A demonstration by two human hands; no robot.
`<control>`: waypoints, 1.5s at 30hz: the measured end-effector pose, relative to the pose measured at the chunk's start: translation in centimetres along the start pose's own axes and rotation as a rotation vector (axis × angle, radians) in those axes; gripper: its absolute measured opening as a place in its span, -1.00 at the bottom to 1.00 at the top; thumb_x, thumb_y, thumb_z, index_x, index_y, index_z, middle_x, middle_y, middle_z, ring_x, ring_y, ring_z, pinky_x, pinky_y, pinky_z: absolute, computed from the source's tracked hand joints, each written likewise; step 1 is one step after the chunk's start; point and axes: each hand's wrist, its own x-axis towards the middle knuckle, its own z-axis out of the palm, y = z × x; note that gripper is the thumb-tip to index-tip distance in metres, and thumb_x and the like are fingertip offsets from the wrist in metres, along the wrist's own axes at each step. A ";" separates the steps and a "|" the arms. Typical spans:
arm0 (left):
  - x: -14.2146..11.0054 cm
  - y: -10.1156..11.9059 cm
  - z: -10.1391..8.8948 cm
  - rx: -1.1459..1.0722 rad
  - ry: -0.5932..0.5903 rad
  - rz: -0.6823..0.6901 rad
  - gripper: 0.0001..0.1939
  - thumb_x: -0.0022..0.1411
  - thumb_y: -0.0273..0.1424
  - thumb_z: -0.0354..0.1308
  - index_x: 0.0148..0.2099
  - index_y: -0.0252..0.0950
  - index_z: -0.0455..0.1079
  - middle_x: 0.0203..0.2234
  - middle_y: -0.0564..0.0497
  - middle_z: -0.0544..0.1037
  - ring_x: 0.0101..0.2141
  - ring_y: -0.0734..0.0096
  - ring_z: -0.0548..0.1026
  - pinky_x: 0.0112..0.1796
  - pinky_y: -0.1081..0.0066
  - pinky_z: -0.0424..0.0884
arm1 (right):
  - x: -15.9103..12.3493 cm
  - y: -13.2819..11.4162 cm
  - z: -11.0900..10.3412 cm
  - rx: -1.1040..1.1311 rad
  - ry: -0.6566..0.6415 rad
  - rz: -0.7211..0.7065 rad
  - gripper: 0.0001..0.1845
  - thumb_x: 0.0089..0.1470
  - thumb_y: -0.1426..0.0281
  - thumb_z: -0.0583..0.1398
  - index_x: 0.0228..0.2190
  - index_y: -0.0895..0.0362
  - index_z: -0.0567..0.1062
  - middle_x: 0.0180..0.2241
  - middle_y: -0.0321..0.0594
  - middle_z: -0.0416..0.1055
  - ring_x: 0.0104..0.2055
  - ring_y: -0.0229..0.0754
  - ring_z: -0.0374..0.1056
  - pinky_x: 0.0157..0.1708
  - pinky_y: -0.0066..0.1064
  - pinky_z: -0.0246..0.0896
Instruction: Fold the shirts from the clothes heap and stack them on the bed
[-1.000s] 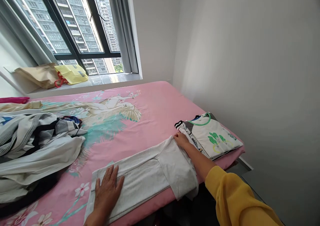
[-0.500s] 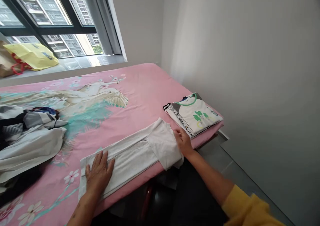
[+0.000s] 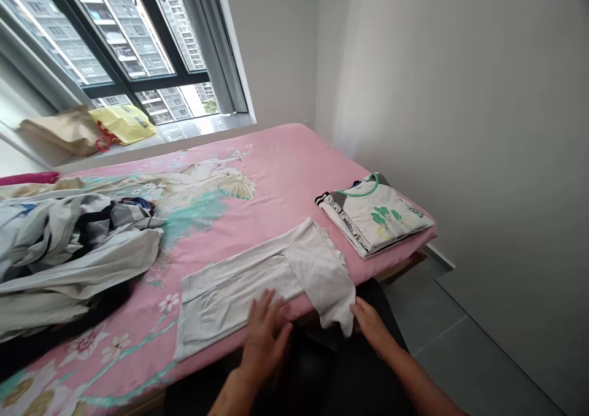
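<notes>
A white garment (image 3: 239,284), folded into a long strip, lies along the near edge of the pink bed (image 3: 285,183); one sleeve end hangs over the edge. My left hand (image 3: 264,327) rests flat on the strip's near edge, fingers stretched out. My right hand (image 3: 370,324) is at the hanging sleeve end, fingers touching its lower corner; whether they pinch it is unclear.
A stack of folded shirts (image 3: 375,213) sits at the bed's right corner. A heap of unfolded clothes (image 3: 69,250) covers the left side. Yellow and brown bags (image 3: 122,121) lie on the window sill. A grey wall runs along the right.
My left hand slid right along the strip toward its middle. My right hand dropped from the sleeve's far side, beside the folded stack, to the hanging corner at the bed's edge.
</notes>
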 end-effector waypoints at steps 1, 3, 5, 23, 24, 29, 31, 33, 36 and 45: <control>-0.2 2.0 0.5 -0.051 -0.058 0.042 -0.42 0.17 -0.33 0.09 0.24 -0.20 0.10 0.22 -0.16 0.18 0.23 0.11 0.08 0.18 -0.01 0.00 | -0.6 -0.7 -0.1 0.113 -0.028 0.046 -0.65 0.06 0.12 0.02 -0.28 0.12 0.36 -0.49 -0.26 0.39 -0.47 -0.16 0.35 -0.53 -0.38 0.27; -0.3 5.7 1.6 -0.141 -0.146 0.081 -0.21 0.04 -0.21 0.22 0.28 -0.22 0.03 0.23 -0.21 0.13 0.22 -0.02 0.08 0.15 -0.07 0.04 | -1.7 -2.2 -0.3 0.276 -0.081 0.103 -0.64 0.06 0.06 0.06 -0.31 0.11 0.31 -0.58 -0.36 0.31 -0.61 -0.24 0.26 -0.68 -0.46 0.17; 0.1 8.7 2.6 -0.225 -0.178 0.075 -0.02 -0.15 -0.09 0.32 0.28 -0.24 0.03 0.21 -0.27 0.17 0.18 -0.12 0.14 0.11 -0.10 0.11 | -2.4 -3.8 -0.2 0.375 -0.124 0.104 -0.63 0.03 0.04 0.11 -0.38 0.10 0.27 -0.64 -0.42 0.23 -0.68 -0.32 0.17 -0.74 -0.51 0.10; 5.4 10.7 -3.2 -1.328 -0.074 -0.850 -0.67 -0.07 -0.20 0.28 -0.29 -0.30 0.41 -0.59 0.11 0.44 -0.59 0.53 0.34 -0.53 0.51 0.26 | -2.5 -7.7 1.3 0.500 0.059 -0.071 -0.57 0.01 0.01 0.17 -0.44 0.15 0.34 -0.64 -0.40 0.23 -0.69 -0.43 0.11 -0.75 -0.61 -0.06; 6.6 10.4 -4.2 -1.350 -0.056 -0.859 -0.64 -0.10 -0.19 0.30 -0.28 -0.30 0.41 -0.59 0.11 0.45 -0.59 0.52 0.35 -0.54 0.51 0.28 | -2.4 -7.6 1.1 0.496 0.088 -0.074 -0.57 0.00 0.01 0.17 -0.45 0.15 0.33 -0.64 -0.40 0.22 -0.68 -0.44 0.09 -0.75 -0.61 -0.07; 11.9 7.8 -9.6 -1.301 0.153 -0.793 -0.63 -0.14 -0.23 0.35 -0.28 -0.32 0.44 -0.56 0.08 0.51 -0.55 0.48 0.45 -0.50 0.51 0.37 | -2.1 -6.7 0.4 0.446 0.116 -0.067 -0.58 0.03 0.02 0.15 -0.48 0.14 0.31 -0.64 -0.40 0.20 -0.67 -0.42 0.09 -0.73 -0.58 -0.07; 12.5 5.4 -10.9 -1.282 0.216 -0.810 -0.63 -0.14 -0.25 0.36 -0.27 -0.32 0.44 -0.58 0.09 0.52 -0.56 0.48 0.46 -0.51 0.51 0.38 | -1.9 -6.4 0.3 0.401 0.110 -0.066 -0.58 0.05 0.02 0.13 -0.48 0.14 0.32 -0.63 -0.40 0.20 -0.66 -0.41 0.10 -0.72 -0.58 -0.06; 12.1 2.3 -11.5 -1.271 0.235 -0.878 -0.62 -0.16 -0.28 0.36 -0.27 -0.32 0.43 -0.59 0.08 0.53 -0.58 0.47 0.46 -0.52 0.50 0.39 | -1.6 -6.2 0.3 0.341 0.098 -0.071 -0.58 0.05 0.02 0.12 -0.49 0.14 0.32 -0.62 -0.39 0.21 -0.65 -0.40 0.11 -0.71 -0.58 -0.03; 10.2 -2.7 -11.0 -1.220 0.198 -1.032 -0.64 -0.22 -0.35 0.37 -0.30 -0.34 0.42 -0.60 0.06 0.53 -0.60 0.43 0.46 -0.54 0.47 0.40 | -0.9 -6.4 0.5 0.238 0.056 -0.095 -0.58 0.04 0.01 0.12 -0.49 0.14 0.34 -0.60 -0.37 0.24 -0.63 -0.40 0.13 -0.71 -0.58 -0.01; 6.9 -8.1 -9.6 -1.188 0.201 -1.105 -0.65 -0.21 -0.33 0.36 -0.32 -0.32 0.41 -0.60 0.08 0.53 -0.57 0.42 0.48 -0.51 0.46 0.39 | 1.1 -8.7 2.5 0.049 -0.033 -0.171 -0.59 0.04 0.01 0.10 -0.42 0.13 0.36 -0.58 -0.36 0.27 -0.60 -0.36 0.18 -0.66 -0.57 0.05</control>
